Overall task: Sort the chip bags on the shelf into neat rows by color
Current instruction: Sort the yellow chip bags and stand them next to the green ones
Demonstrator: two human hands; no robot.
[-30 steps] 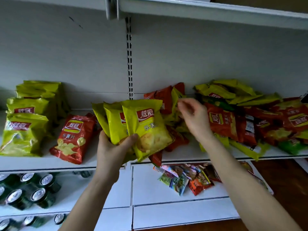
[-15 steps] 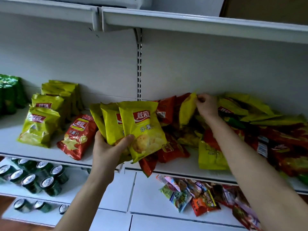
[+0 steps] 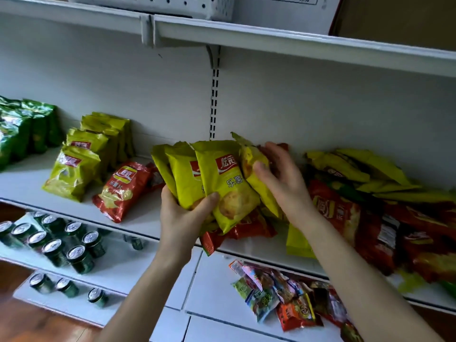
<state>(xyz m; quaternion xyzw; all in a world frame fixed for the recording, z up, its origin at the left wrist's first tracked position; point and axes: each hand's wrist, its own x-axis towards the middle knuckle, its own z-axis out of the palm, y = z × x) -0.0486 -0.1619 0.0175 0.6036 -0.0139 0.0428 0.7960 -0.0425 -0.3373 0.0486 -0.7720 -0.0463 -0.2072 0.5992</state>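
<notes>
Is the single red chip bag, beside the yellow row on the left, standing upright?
No, the red chip bag lies flat on the shelf, just right of the upright yellow row.

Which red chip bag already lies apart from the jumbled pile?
The red bag lying flat left of the left hand, beside the standing yellow row. The other red bags sit mixed in the pile.
</notes>
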